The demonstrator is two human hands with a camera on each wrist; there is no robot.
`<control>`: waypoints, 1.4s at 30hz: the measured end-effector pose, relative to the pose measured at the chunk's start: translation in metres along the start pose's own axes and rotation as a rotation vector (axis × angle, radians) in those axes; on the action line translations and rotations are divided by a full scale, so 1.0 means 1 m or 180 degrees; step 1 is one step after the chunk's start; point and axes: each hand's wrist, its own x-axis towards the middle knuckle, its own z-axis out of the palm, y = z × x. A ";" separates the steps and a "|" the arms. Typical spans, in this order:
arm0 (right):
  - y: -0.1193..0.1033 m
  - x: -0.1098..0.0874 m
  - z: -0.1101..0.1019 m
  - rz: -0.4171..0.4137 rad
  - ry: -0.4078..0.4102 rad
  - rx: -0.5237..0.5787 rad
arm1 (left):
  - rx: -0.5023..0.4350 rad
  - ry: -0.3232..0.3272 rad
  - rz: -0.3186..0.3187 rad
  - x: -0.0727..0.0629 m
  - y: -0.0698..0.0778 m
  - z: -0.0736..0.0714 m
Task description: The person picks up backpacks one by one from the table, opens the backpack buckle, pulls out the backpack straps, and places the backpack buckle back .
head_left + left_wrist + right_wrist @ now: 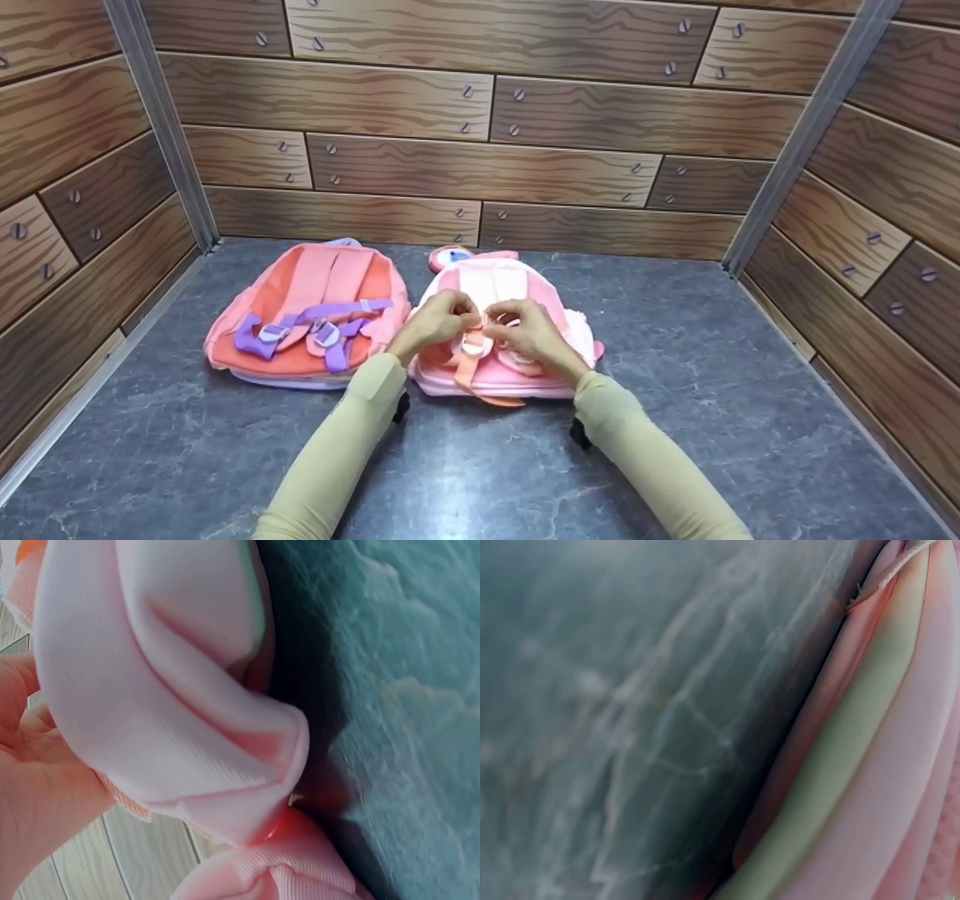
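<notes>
A light pink backpack [517, 382] lies on the table with its strap side up. Over its middle, my left hand [442, 319] and right hand [529, 330] come together and pinch an orange strap [466, 369] near its pale buckle [475, 345]. The strap's loose end trails over the bag's lower edge. In the left wrist view, my left hand [45, 787] is partly behind a pink fold of fabric [187, 690]. The right wrist view shows the bag's side [885, 742] with a pale green band; my right hand is outside that view.
A coral backpack [262, 319] with purple straps [349, 308] lies at the left, close beside the pink one. A round eye-like piece [452, 257] sticks out behind the pink bag. Wood-patterned walls [480, 165] enclose the dark marbled tabletop [712, 360] at back and sides.
</notes>
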 end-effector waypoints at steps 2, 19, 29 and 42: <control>0.000 0.000 -0.001 -0.0024 0.0003 -0.0016 | -0.0022 0.0028 0.0006 0.001 0.001 0.001; 0.001 -0.001 -0.002 -0.0138 -0.0060 0.0045 | -0.0166 0.0045 -0.0156 0.000 0.004 0.001; 0.000 -0.002 -0.003 -0.0117 -0.0065 0.0031 | -0.0218 0.0027 -0.0119 0.002 0.005 0.003; 0.000 -0.002 -0.004 -0.0109 -0.0067 -0.0091 | -0.0335 0.0044 -0.0116 0.001 0.006 0.004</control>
